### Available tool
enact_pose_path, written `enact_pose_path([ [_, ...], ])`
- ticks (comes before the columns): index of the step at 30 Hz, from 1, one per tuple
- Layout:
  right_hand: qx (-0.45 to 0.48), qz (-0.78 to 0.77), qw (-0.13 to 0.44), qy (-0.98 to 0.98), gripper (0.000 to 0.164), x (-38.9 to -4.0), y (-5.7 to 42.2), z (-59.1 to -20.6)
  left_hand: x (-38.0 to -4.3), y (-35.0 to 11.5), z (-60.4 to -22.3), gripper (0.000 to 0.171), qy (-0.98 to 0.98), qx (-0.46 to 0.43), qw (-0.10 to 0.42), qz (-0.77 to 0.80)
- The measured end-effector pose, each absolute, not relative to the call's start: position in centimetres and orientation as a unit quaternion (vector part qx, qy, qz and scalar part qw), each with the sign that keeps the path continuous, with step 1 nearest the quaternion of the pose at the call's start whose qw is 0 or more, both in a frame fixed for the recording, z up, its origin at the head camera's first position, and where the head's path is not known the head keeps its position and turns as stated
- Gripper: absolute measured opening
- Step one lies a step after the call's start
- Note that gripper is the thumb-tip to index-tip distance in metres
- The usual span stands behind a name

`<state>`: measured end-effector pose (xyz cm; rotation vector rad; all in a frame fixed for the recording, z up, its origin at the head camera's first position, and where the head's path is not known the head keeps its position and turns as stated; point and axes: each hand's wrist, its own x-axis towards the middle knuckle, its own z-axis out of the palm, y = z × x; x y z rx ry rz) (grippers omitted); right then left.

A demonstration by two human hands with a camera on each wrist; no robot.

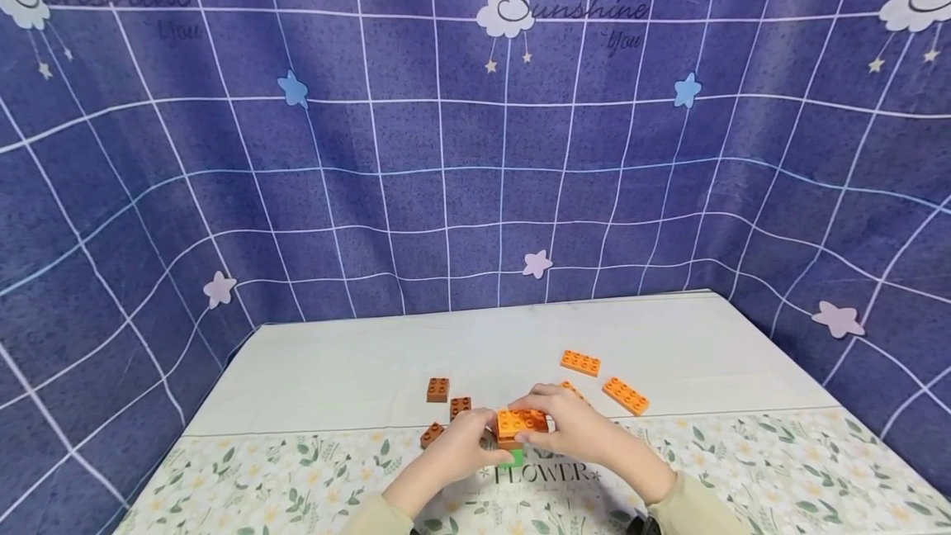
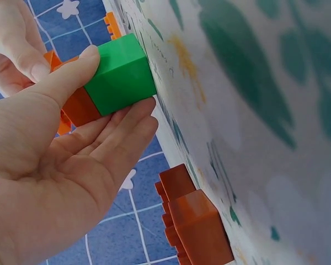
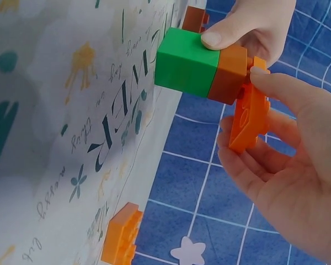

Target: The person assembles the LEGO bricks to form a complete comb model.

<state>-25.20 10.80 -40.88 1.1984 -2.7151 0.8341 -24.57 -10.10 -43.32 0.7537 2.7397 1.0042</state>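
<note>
A green block (image 3: pixel 187 62) stands on the table with a brown block (image 3: pixel 229 73) stacked on it. My left hand (image 1: pixel 470 446) grips this stack, thumb on the near side and fingers behind, as the left wrist view shows. On top, an orange eight-stud brick (image 3: pixel 250 113) sits off to one side, its hollow underside partly visible beyond the brown block. My right hand (image 1: pixel 570 429) pinches the orange brick between thumb and fingers. Whether it is fully pressed onto the brown studs, I cannot tell.
Several brown blocks lie left of the stack, among them a brown block (image 1: pixel 438 390) at the back. Loose orange bricks lie to the right, including one orange brick (image 1: pixel 626 396). A flower-print cloth (image 1: pixel 297 485) covers the front of the white table (image 1: pixel 357 362); a blue curtain (image 1: pixel 475 139) hangs behind.
</note>
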Motion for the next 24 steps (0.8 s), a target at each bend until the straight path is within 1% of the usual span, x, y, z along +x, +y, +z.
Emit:
enact_pose_path([
  [12, 0.388, 0.278, 0.007, -0.879, 0.036, -25.27, 10.68, -40.94, -24.65, -10.19, -43.52, 0.035, 0.903, 0.250, 0.071, 0.341],
  [24, 0.389, 0.271, 0.014, -0.880, 0.037, -25.13, 10.75, -41.07, -24.69, -10.19, -43.43, 0.037, 0.899, 0.248, 0.078, 0.352],
])
